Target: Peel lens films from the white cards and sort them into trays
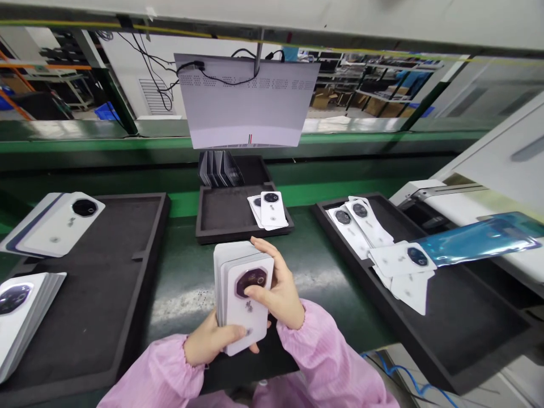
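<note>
Our left hand (208,340) and right hand (284,294): both grasping one stack of white, round-cornered panels (246,314), dark-windowed. Beyond the stack: small matt-black tray (223,209), two loose panels (274,213). Right of it: long black tray (463,323), scattered panels (395,258). Left: wide black tray (97,306), piled panels (55,229). Gathering, we judge, partial.

The held stack of panels (238,310) hides most left fingers (254,348).

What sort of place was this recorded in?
Most likely an electronics factory workstation: there is a stack of white phone back covers, black trays holding more, and metal shelving in the background.
</note>
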Tool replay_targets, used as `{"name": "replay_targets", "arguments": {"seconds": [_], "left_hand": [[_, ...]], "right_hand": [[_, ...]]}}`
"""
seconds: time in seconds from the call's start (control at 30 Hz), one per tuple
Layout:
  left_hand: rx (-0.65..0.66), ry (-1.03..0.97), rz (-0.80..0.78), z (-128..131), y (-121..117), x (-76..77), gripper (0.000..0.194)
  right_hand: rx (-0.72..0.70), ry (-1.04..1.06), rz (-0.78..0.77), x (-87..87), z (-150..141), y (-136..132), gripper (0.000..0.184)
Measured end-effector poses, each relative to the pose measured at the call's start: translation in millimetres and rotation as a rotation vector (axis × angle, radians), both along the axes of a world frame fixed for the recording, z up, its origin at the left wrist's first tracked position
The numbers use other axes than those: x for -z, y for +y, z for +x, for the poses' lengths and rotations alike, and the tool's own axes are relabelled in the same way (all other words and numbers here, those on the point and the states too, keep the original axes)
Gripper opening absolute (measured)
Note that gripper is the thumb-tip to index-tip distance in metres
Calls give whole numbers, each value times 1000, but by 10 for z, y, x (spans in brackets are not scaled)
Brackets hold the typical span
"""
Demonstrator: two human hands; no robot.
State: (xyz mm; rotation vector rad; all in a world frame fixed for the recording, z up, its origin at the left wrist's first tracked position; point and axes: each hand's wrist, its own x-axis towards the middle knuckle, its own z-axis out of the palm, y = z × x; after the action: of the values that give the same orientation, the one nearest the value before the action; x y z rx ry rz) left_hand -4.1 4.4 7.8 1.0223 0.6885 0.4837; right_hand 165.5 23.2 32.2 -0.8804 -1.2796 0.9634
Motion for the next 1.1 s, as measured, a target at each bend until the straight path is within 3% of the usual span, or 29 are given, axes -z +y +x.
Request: {"name": "replay_targets", "arguments": {"seconds": [0.23, 0.37, 0.57, 0.97, 1.1], "left_hand": [[-1, 58, 90, -43, 45, 6, 34], [17, -40, -48, -23, 51, -7, 37], [48, -217, -258, 21, 59, -60, 47], [39, -145, -165, -45, 86, 89, 42], [-93, -168, -203, -31, 78, 94, 34]], "right_hand": [[226, -58, 63, 54, -22, -30, 55], [256, -85, -36, 72, -38, -49, 36], [258, -70, -140, 52, -48, -46, 29], [385, -316, 160, -31, -27, -104, 32], [416, -349, 208, -36, -31, -128, 37]]}}
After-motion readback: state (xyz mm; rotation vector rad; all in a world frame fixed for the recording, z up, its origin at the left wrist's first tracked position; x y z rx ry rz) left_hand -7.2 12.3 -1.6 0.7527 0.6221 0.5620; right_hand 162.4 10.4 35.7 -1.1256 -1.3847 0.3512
